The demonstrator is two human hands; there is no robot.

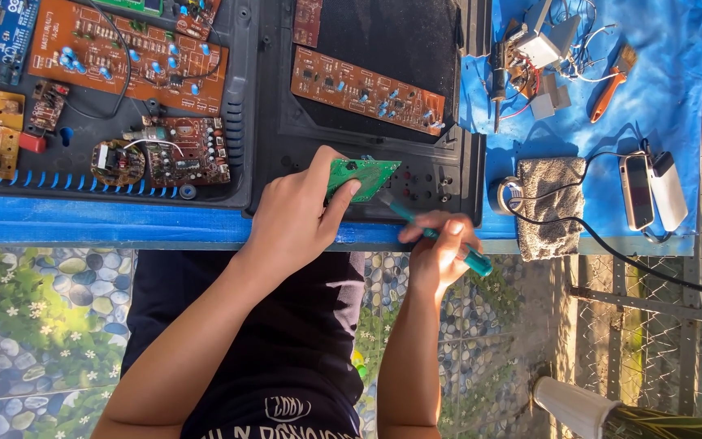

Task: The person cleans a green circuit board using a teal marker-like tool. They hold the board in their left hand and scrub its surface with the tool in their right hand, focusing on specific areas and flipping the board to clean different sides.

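1. The left hand is closed in a pinch on a small green circuit board, thumb on its near edge, fingers hidden behind it. The board sits tilted over the front lip of a black plastic housing, just above the blue table edge.
2. The right hand is curled narrowly around a teal-handled tool, held like a pen. Its tip points up and left and meets the green board's lower right corner; whether it is a screwdriver or a probe, I cannot tell.
3. Risk, as I judge it: the board is gripped by one edge only, so pressure from the tip could twist it out of the pinch or make the tip skid across its face and scratch tracks or parts.
4. A slip could also drive the tip toward the left thumb, which lies close to the contact point.
5. Further out: a long brown circuit board lies inside the housing, and a grey cloth with a black cable sits to the right, where the elbow could snag it.
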